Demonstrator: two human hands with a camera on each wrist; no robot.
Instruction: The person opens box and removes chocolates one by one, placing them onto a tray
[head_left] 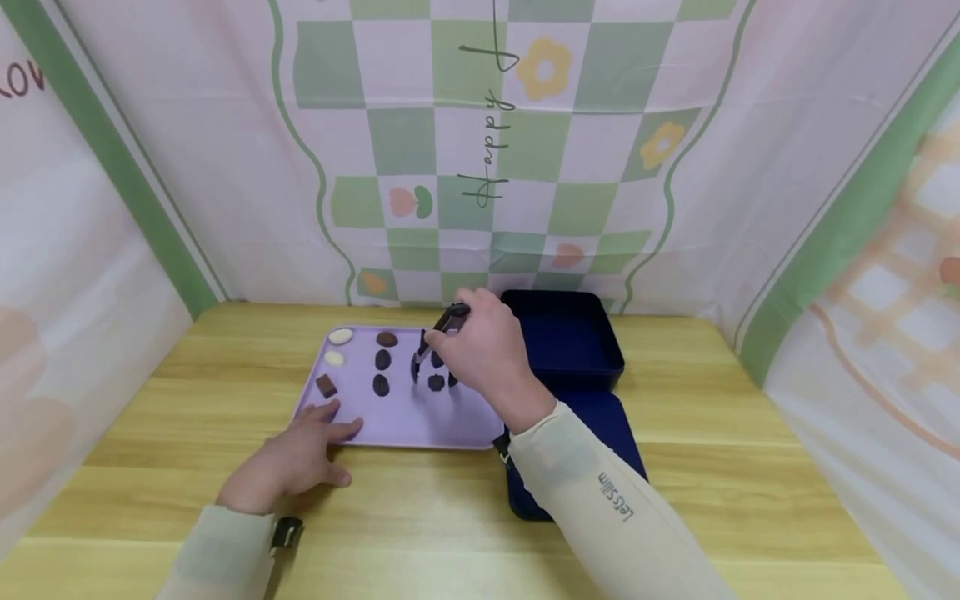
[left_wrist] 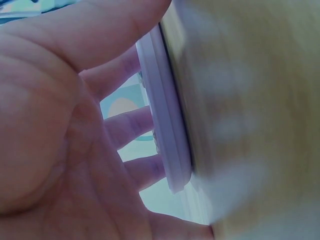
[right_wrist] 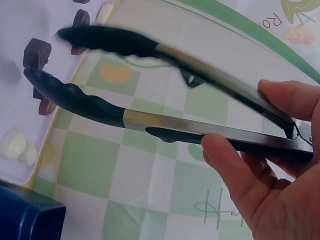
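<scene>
My right hand [head_left: 480, 346] holds a pair of tongs [right_wrist: 175, 123] with metal arms and black scalloped tips, thumb on one arm and fingers on the other. The tips are spread and point down over a lilac tray [head_left: 405, 421]. Between them in the head view lies a small dark chocolate [head_left: 437, 382]. Farther left on the tray are dark oval chocolates [head_left: 381, 385], white ones [head_left: 341, 336] and a brown square one [head_left: 326, 386]. My left hand [head_left: 300, 454] has its fingers spread at the tray's near left corner, fingertips over the rim in the left wrist view.
A deep navy box [head_left: 577, 381] stands right of the tray, against the back cloth. In front of it lies a flat navy lid [head_left: 600, 417], partly under my right forearm. Patterned cloth [head_left: 510, 142] hangs behind and at both sides of the wooden table [head_left: 720, 467].
</scene>
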